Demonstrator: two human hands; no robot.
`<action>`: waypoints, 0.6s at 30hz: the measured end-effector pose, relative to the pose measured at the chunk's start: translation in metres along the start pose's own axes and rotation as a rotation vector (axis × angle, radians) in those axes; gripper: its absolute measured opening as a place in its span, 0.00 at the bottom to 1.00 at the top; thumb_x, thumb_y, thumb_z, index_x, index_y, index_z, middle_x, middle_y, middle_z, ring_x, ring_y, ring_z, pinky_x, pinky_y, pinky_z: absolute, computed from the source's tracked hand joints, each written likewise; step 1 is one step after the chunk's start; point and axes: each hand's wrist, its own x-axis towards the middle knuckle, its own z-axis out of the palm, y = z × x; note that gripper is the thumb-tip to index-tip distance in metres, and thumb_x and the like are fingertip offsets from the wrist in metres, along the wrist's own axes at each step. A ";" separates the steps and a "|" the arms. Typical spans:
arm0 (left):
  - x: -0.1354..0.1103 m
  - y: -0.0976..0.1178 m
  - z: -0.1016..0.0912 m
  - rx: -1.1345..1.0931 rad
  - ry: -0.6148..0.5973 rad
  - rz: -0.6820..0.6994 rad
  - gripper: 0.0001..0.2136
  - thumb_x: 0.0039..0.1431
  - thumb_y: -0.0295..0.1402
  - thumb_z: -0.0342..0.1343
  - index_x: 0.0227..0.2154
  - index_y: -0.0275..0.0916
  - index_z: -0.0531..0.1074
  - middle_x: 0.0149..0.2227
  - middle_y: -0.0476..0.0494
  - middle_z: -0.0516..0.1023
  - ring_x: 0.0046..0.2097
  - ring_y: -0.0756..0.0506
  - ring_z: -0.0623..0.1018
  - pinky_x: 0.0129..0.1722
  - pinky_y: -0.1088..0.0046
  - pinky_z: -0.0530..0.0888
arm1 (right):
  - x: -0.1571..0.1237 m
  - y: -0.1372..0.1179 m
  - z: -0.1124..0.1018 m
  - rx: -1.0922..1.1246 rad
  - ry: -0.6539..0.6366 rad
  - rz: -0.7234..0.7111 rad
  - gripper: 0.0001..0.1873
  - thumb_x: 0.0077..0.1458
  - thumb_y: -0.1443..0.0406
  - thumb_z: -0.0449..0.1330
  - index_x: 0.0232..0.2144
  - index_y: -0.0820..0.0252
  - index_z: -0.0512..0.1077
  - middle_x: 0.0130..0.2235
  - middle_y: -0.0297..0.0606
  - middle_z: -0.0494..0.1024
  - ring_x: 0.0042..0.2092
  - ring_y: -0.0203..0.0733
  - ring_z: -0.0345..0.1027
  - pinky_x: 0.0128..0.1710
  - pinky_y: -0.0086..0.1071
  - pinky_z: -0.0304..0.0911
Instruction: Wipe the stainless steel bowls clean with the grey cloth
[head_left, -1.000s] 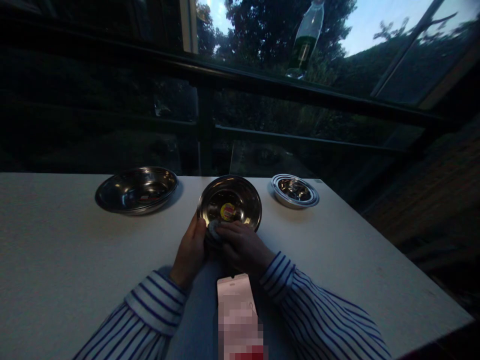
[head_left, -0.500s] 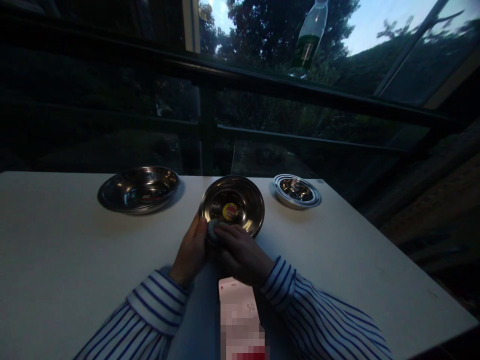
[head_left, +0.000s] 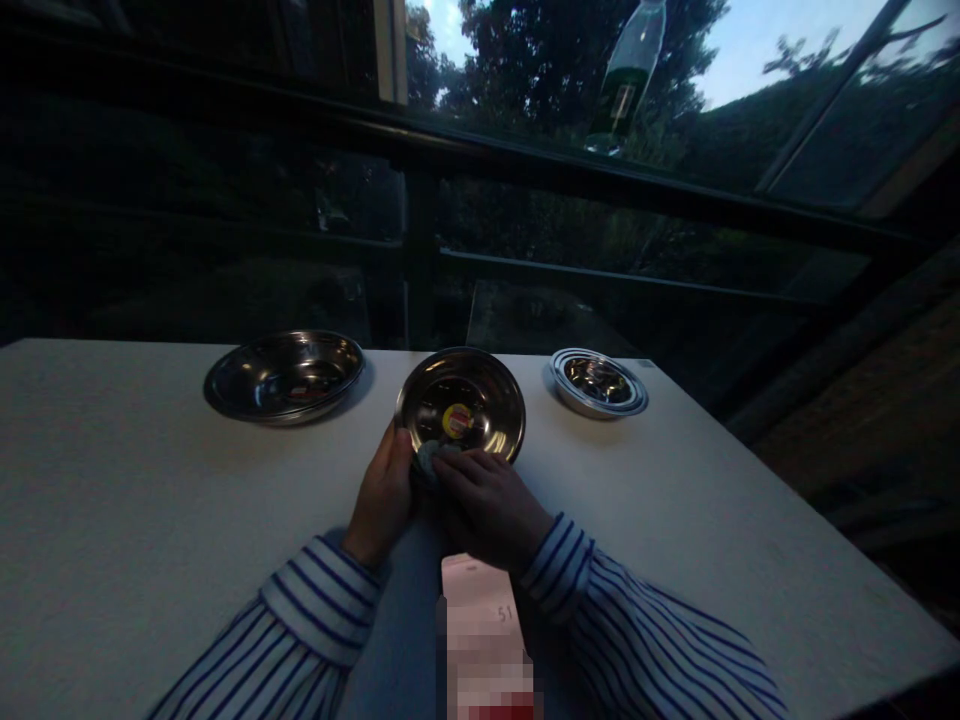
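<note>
A round metal bowl [head_left: 491, 385] with a yellow and red sticker inside is tilted toward me above the table. My left hand [head_left: 381, 500] grips its lower left rim, thumb on the inner edge. My right hand [head_left: 487, 505] is closed on a greyish-green cloth [head_left: 428, 457], pressed to the near rim of the bowl. Most of the cloth is hidden beneath the fingers. Both sleeves are white with blue stripes.
On the white table [head_left: 135, 510] a wide metal basin [head_left: 255, 385] stands at the back left. Several nested metal bowls [head_left: 598, 384] sit at the back right. A lit phone [head_left: 480, 600] is below my hands. Beyond, a plastic bottle [head_left: 622, 95] stands on the window rail [head_left: 525, 160].
The bowl in my hands has shifted slightly left, and the cloth has moved a little along its near rim. The number on the phone went from 50 to 51.
</note>
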 end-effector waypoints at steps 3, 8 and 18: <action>0.001 0.002 -0.002 0.002 0.022 0.000 0.22 0.60 0.43 0.39 0.51 0.37 0.64 0.52 0.42 0.70 0.54 0.42 0.67 0.55 0.65 0.61 | -0.001 0.010 -0.009 -0.078 -0.073 0.090 0.24 0.52 0.63 0.52 0.52 0.62 0.62 0.51 0.44 0.68 0.51 0.47 0.56 0.47 0.43 0.51; -0.001 0.003 0.000 -0.023 0.000 0.004 0.23 0.59 0.44 0.40 0.53 0.36 0.61 0.53 0.40 0.68 0.55 0.42 0.66 0.55 0.64 0.61 | -0.001 0.015 -0.012 -0.142 -0.080 0.185 0.22 0.52 0.63 0.51 0.50 0.62 0.64 0.50 0.44 0.69 0.51 0.48 0.55 0.46 0.43 0.50; -0.002 0.002 -0.002 0.053 -0.027 0.026 0.23 0.59 0.45 0.39 0.51 0.37 0.65 0.51 0.41 0.71 0.54 0.42 0.67 0.54 0.64 0.62 | 0.002 0.017 -0.015 -0.197 -0.086 0.193 0.15 0.55 0.64 0.49 0.42 0.60 0.69 0.46 0.42 0.72 0.48 0.47 0.58 0.42 0.42 0.50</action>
